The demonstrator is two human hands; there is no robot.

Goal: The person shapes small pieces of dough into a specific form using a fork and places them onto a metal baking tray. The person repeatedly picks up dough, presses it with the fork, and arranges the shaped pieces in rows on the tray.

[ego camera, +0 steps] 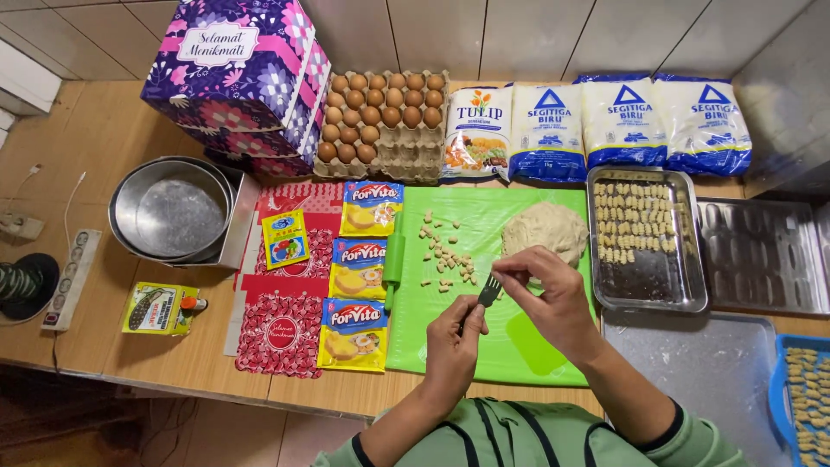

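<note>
My left hand point(453, 350) grips a dark fork point(488, 292) by its handle, tines pointing up and away over a green mat point(519, 346). My right hand point(549, 294) pinches something small at the fork's tines; what it holds is hidden by the fingers. A lump of pale dough point(545, 229) lies on the mat just beyond my right hand. Several small shaped dough pieces point(445, 255) are scattered on the mat to the left of the fork. A metal baking tray point(683, 298) right of the mat holds rows of such pieces.
Three yellow margarine sachets point(359, 259) lie left of the mat. An egg carton point(385, 117), flour bags point(622, 121) and a purple patterned box point(238, 78) line the back. Round metal pans point(173, 212) sit left. More trays point(761, 255) lie right, with a blue tray point(804, 389) at the corner.
</note>
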